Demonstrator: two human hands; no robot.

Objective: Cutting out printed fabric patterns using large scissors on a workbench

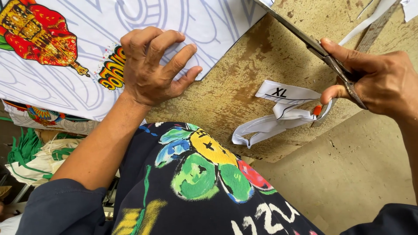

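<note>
Garment cutting workshop, by all signs. I work at worn, stained wooden table [244,82], surface scuffed and patchy. Printed white fabric panel [78,65] with bright red-and-gold graphic lies flat on it. Heavy metal shears [313,45] in my right hand [374,80]. Trimmed white offcut strips [278,115] with size tag near table edge. More printed fabric pieces stacked below table at left [39,143]. Bare concrete floor [348,174].

The tips of the scissors [305,41] are cut off by the top edge; their handles are hidden inside the right hand [374,78]. The printed sheet [78,65] is cropped at top and left; part of its print is covered by the left hand [152,65].
</note>
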